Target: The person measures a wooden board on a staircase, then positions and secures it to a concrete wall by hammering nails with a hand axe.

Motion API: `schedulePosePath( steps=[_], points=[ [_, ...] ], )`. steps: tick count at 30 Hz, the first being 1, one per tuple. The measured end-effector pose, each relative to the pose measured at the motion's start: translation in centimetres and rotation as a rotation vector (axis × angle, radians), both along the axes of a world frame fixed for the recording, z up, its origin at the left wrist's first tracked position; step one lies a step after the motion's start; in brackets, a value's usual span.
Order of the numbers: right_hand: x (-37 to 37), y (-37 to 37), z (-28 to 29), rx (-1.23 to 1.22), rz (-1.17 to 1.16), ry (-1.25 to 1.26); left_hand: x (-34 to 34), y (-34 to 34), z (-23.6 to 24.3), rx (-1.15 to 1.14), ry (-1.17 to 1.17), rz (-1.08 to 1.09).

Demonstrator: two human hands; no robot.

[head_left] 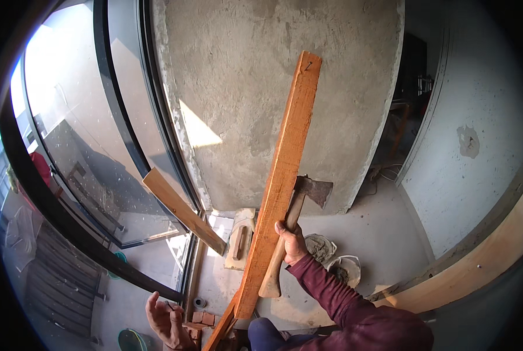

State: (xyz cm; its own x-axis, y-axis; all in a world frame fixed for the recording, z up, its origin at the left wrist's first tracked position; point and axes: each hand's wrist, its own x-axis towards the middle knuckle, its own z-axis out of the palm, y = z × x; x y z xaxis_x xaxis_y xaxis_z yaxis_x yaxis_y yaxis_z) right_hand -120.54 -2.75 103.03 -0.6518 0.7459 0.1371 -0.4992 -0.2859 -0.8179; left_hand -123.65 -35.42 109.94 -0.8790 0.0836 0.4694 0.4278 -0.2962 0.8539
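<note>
My right hand (293, 244) is closed round the wooden handle of a hatchet (294, 213), whose dark, worn head points up and to the right. The thumb of that hand lies against a long orange-brown wooden beam (279, 175), which stands tilted in front of me. A bent nail (308, 66) sticks out near the beam's upper end. Low on the left, my left hand (169, 323) has its fingers curled, with a small, dark, thin piece like a nail between them. Beneath the beam's lower end shows another length of orange wood (219, 327).
A loose plank (185, 212) leans by the glass door frame (121, 105). Beside the beam lies a plastering float (238, 243). Two buckets of mortar (321, 248) stand right of my hand. Bricks (203, 318) and a tape roll (199, 303) are near my left hand; a plastered wall (232, 88) rises ahead.
</note>
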Motion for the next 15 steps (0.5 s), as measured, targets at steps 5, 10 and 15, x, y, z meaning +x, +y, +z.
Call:
schedulePosePath(
  steps=[5, 10, 15],
  points=[
    [-3.5, 4.7, 11.9, -0.026, -0.031, 0.322, -0.4, 9.2, 5.8, 0.141, 0.392, -0.145],
    [-7.1, 7.3, 17.1, -0.036, 0.025, 0.596, -4.5, 13.4, 2.6, 0.419, -0.281, -0.168],
    [-10.3, 13.0, 17.8, -0.227, 0.030, 0.657, -17.6, 23.7, 5.7, 0.663, -0.304, -0.542]
  ],
)
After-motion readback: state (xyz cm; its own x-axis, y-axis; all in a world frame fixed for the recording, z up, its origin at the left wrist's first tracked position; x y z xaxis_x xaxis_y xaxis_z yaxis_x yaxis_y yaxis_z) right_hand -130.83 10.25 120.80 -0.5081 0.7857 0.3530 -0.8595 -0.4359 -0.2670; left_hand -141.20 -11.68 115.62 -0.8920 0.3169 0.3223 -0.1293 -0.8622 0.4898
